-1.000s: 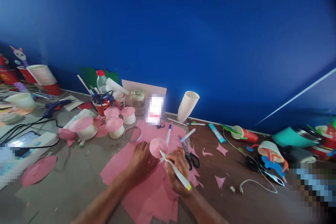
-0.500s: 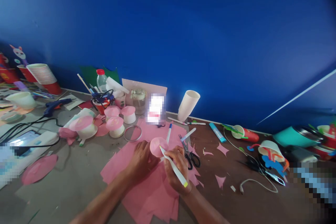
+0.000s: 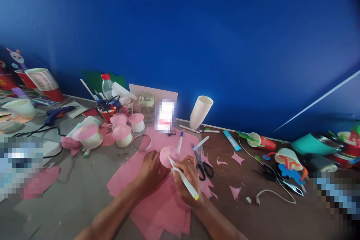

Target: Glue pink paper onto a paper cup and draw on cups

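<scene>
My right hand [image 3: 191,183] grips a white marker [image 3: 189,186] with a yellow end cap. Its tip meets the top of a small cup covered by a round pink paper disc [image 3: 168,153]. Against the cup's left side, my left hand [image 3: 149,170] is closed and steadies it; the lower part of the cup is mostly hidden by my fingers. Beneath both hands lie sheets of pink paper [image 3: 163,213]. Black-handled scissors [image 3: 206,170] rest just right of my right hand, near a blue-capped marker [image 3: 180,142] and a white one [image 3: 201,143].
Several pink-topped cups [image 3: 123,135] stand at the left behind a metal ring [image 3: 141,143]. A lit phone [image 3: 165,114] leans at the back beside stacked white cups [image 3: 200,111]. A glue gun [image 3: 57,113] lies far left; pink scraps [image 3: 235,192] and a cable [image 3: 277,192] are on the right.
The marker tip has shifted slightly on the pink disc. My hands otherwise keep the same hold, and the whole view has moved slightly.
</scene>
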A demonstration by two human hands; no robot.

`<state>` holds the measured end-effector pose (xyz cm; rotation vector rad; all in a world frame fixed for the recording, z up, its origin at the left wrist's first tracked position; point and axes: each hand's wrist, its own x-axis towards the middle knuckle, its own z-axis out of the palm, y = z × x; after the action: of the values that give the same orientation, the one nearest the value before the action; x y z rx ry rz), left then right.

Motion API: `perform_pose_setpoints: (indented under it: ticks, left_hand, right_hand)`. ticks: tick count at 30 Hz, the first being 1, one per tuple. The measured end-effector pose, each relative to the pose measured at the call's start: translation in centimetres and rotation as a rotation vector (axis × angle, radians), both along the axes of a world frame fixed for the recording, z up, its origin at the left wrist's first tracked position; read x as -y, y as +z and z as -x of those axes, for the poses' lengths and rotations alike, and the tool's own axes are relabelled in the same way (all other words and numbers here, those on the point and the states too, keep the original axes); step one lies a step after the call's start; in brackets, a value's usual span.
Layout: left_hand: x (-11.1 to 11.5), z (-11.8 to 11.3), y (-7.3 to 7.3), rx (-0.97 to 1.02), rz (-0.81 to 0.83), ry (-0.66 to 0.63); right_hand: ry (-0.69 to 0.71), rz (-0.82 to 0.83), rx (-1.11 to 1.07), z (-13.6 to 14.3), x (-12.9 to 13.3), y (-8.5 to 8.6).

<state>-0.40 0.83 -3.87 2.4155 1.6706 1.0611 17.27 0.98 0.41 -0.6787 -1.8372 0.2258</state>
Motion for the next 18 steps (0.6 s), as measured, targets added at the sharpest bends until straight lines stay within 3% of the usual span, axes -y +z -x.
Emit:
perform_pose_setpoints:
  ticks: [18]
  left_hand:
    - [0.08,-0.01,0.36,-0.019,0.009,0.003]
  right_hand:
    - [-0.016,-0.008,0.044,-0.04,0.12,0.08]
